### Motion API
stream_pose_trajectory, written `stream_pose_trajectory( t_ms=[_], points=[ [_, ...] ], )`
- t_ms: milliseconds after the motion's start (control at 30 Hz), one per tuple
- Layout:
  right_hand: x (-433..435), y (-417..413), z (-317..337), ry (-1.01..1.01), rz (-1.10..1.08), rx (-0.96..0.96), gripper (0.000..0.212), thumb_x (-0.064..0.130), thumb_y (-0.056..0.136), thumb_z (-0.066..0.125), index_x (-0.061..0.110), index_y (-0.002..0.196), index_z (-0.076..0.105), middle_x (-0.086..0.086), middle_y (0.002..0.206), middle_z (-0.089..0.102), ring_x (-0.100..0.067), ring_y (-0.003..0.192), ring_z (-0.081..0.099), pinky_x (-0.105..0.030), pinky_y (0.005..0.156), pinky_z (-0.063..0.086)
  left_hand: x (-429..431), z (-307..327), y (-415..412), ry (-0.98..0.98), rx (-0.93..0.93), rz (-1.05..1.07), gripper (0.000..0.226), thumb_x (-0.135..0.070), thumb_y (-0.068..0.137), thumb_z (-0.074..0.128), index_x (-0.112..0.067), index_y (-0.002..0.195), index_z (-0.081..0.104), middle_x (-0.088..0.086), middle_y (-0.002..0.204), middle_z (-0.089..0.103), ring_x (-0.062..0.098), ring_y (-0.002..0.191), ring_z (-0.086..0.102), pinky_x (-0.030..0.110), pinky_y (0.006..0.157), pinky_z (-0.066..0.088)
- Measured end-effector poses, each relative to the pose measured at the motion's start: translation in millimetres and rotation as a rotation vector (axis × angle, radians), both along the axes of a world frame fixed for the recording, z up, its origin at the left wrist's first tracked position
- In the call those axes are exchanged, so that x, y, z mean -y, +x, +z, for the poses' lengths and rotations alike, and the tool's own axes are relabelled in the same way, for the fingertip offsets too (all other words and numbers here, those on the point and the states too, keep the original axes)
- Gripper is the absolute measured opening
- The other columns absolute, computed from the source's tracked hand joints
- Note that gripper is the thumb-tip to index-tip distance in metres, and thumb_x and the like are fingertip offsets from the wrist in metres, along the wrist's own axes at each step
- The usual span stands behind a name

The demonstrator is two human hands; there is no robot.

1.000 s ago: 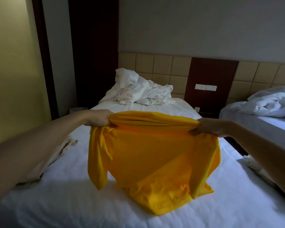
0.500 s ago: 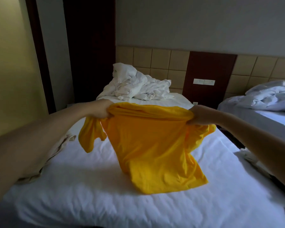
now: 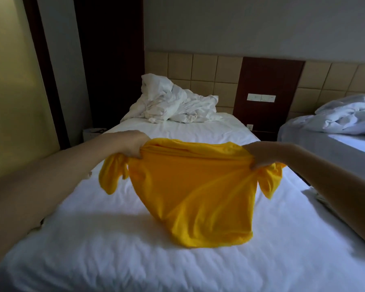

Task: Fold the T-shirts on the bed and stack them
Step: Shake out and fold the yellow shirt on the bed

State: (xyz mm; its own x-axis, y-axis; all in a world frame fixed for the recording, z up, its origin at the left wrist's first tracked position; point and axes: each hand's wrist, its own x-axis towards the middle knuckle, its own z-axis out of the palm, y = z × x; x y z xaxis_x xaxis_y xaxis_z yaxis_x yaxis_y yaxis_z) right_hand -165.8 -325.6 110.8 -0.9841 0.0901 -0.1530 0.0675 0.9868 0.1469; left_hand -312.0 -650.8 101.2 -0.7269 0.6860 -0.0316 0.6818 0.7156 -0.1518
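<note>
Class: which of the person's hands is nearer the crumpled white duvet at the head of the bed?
Left. The left hand lies below the duvet; the right hand is farther rightward.

The yellow T-shirt (image 3: 190,199), gripped between the left hand (image 3: 133,145) and the right hand (image 3: 259,153), is thin matt knit cloth, creased where bunched at the fingers. Below both hands, the bed sheet (image 3: 114,249) is white matt woven cloth, lightly rippled. Beyond the hands, the crumpled duvet (image 3: 171,106) is white matt cloth. The headboard panel (image 3: 268,81) behind it looks like dark wood with low sheen.
</note>
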Motion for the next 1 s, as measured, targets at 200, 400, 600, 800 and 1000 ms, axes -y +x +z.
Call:
stream_pose_trajectory(
  t_ms=[200, 400, 600, 800, 1000],
  points=[
    [-34, -62, 33, 0.107, -0.016, -0.382, 0.044, 0.019, 0.092, 0.054, 0.02, 0.134, 0.041, -0.009, 0.111, 0.06, -0.025, 0.097, 0.06, -0.036, 0.078, 0.05, -24, 39, -54, 0.132, -0.482, 0.034, 0.021, -0.019, 0.099, 0.042, -0.02, 0.118, 0.051, -0.001, 0.083, 0.048, 0.016, 0.07, 0.048, 0.029, 0.059, 0.041],
    [-65, -123, 64, 0.263, 0.052, -0.76, 0.03, 0.018, 0.096, 0.045, 0.011, 0.125, 0.046, -0.012, 0.117, 0.059, -0.033, 0.112, 0.054, -0.043, 0.093, 0.039, -52, 76, -122, 0.228, -0.853, 0.051, 0.016, -0.022, 0.098, 0.045, -0.014, 0.11, 0.051, 0.009, 0.091, 0.062, 0.026, 0.081, 0.061, 0.032, 0.056, 0.04],
    [-82, -137, -21, 0.416, 0.232, -0.741, 0.045, -0.004, 0.057, 0.078, 0.001, 0.099, 0.062, -0.017, 0.078, 0.064, -0.035, 0.067, 0.064, -0.042, 0.058, 0.048, -53, -17, -124, 0.244, -1.067, -0.238, 0.028, -0.015, 0.074, 0.042, -0.014, 0.074, 0.07, 0.003, 0.057, 0.059, 0.024, 0.047, 0.059, 0.021, 0.036, 0.03],
    [-72, -85, -165, 0.045, 0.101, -0.029, 0.096, 0.081, 0.073, 0.041, 0.014, 0.142, 0.037, -0.009, 0.134, 0.052, -0.022, 0.12, 0.051, -0.03, 0.095, 0.037, -33, -174, -80, 0.176, -0.567, -0.322, 0.029, -0.025, 0.061, 0.06, -0.031, 0.089, 0.063, -0.001, 0.06, 0.063, 0.019, 0.046, 0.063, 0.022, 0.033, 0.04],
    [-75, -35, -223, -0.326, 0.168, -0.124, 0.119, 0.102, 0.044, 0.011, 0.033, 0.142, 0.015, 0.007, 0.147, 0.032, -0.013, 0.138, 0.024, -0.029, 0.114, 0.017, 2, -222, -50, 0.179, 0.104, -0.096, 0.097, -0.087, 0.064, 0.04, -0.035, 0.145, 0.029, -0.007, 0.148, 0.037, 0.016, 0.135, 0.036, 0.025, 0.106, 0.029]
  ],
)
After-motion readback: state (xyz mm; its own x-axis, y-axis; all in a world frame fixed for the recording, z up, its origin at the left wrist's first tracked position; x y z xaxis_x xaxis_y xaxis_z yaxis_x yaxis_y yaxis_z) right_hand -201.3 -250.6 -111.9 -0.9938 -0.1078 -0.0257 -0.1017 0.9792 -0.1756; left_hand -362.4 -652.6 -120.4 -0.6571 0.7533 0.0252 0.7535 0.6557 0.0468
